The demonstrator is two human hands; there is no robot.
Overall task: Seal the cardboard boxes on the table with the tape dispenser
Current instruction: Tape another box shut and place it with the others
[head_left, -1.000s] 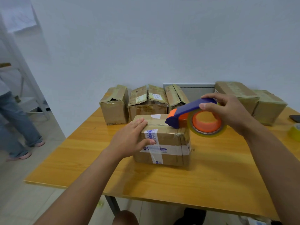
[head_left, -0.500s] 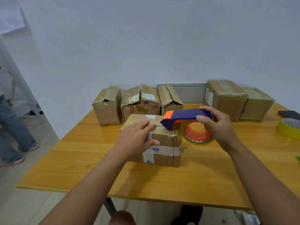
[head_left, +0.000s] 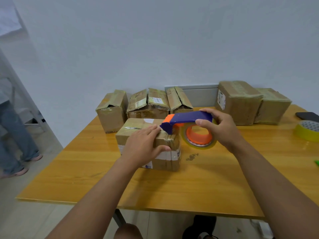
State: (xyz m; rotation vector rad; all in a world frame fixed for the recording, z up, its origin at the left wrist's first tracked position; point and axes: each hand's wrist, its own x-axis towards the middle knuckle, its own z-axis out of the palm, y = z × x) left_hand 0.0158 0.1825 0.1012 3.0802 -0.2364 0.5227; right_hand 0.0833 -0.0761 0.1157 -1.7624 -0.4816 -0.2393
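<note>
My left hand lies flat on the taped, creased cardboard box; my right hand fingers grip the blue-and-orange tape dispenser, nose on its top edge

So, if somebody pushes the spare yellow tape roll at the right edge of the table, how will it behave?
The yellow tape roll lies flat on the table, so it would probably slide, not roll. The glossy tabletop suggests easy sliding. Its hollow ring shape suggests it is fairly light.
</note>
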